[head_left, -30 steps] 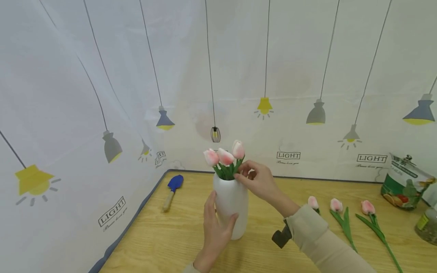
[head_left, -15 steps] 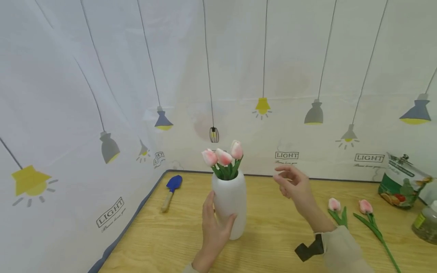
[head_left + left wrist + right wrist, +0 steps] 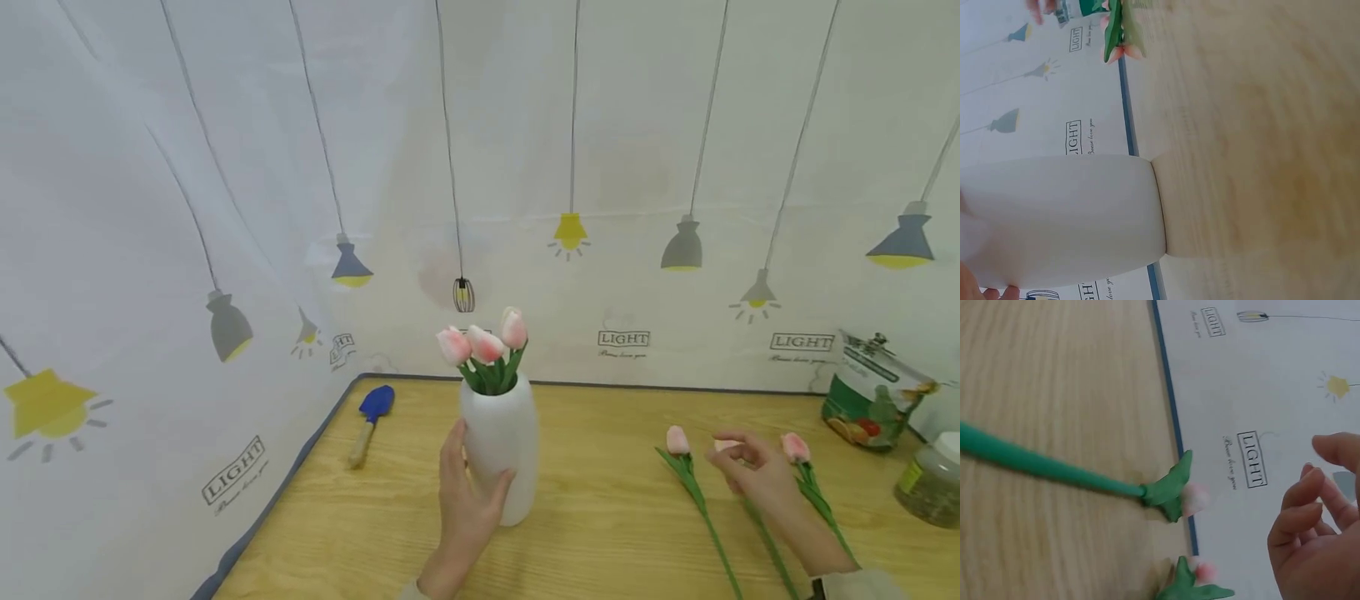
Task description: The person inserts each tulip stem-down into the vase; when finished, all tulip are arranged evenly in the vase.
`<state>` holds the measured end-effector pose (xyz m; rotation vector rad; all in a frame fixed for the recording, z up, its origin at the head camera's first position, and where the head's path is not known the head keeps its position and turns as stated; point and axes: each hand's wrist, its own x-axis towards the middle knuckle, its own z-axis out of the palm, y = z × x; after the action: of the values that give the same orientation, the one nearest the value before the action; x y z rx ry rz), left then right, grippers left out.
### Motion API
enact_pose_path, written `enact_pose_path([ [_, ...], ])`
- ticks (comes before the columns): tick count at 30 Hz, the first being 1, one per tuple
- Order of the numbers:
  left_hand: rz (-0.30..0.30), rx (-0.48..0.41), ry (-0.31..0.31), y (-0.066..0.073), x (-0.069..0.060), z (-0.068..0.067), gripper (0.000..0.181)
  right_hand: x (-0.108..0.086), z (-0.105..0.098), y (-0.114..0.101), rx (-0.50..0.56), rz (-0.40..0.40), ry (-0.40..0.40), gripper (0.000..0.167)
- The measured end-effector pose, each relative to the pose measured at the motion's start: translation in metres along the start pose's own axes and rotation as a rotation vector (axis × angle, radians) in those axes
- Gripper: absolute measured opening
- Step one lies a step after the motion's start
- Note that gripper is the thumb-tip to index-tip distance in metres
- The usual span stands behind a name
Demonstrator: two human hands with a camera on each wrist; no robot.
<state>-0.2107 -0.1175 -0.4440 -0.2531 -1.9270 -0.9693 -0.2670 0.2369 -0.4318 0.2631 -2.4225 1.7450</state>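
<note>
A white vase (image 3: 504, 433) stands upright on the wooden table, also filling much of the left wrist view. My left hand (image 3: 471, 521) grips its side, thumb in front and fingers behind. Pink-and-white tulips (image 3: 486, 343) with green leaves rise from its mouth. My right hand (image 3: 761, 483) hovers over the middle one of the tulips lying on the table, hiding part of its head and leaves. Its fingers are loosely curled around nothing. To its left lies one tulip (image 3: 677, 440), to its right another tulip (image 3: 796, 447). In the right wrist view a green stem (image 3: 1035, 462) runs below the hand.
A blue trowel (image 3: 371, 421) with a wooden handle lies left of the vase. At the right stand a green-and-white pouch (image 3: 873, 400) and a clear jar (image 3: 932, 483) with a white lid. Behind the table hangs a white backdrop (image 3: 630, 275) printed with lamps.
My right hand has left the tulips in the vase and moved right, over those on the table. The left hand stays on the vase. The view has turned slightly right.
</note>
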Motion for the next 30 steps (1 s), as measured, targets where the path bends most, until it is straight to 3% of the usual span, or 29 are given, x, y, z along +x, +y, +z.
enact_pose_path([
  [3, 0.001, 0.011, 0.002, -0.002, 0.0, -0.001, 0.087, 0.0, -0.001, 0.017, -0.21, 0.086, -0.036, 0.033],
  [6, 0.014, 0.025, 0.007, -0.004, -0.001, -0.002, 0.088, 0.0, 0.001, 0.031, -0.356, 0.127, -0.114, 0.04],
  [9, 0.011, 0.029, 0.01, -0.005, -0.002, -0.002, 0.088, -0.001, 0.003, 0.04, -0.442, 0.137, -0.197, 0.037],
  [12, -0.001, 0.025, 0.014, -0.005, -0.003, -0.002, 0.088, 0.0, 0.006, 0.044, -0.51, 0.147, -0.227, 0.034],
  [17, 0.023, 0.021, 0.013, -0.005, -0.002, 0.0, 0.089, 0.001, 0.011, 0.045, -0.596, 0.161, -0.228, 0.032],
  [24, 0.047, 0.028, 0.018, -0.005, -0.001, 0.001, 0.089, 0.002, 0.02, 0.041, -0.616, 0.082, -0.217, 0.037],
  [30, 0.057, 0.014, 0.012, -0.006, -0.001, 0.003, 0.088, 0.002, 0.025, 0.041, -0.572, 0.147, -0.206, 0.042],
])
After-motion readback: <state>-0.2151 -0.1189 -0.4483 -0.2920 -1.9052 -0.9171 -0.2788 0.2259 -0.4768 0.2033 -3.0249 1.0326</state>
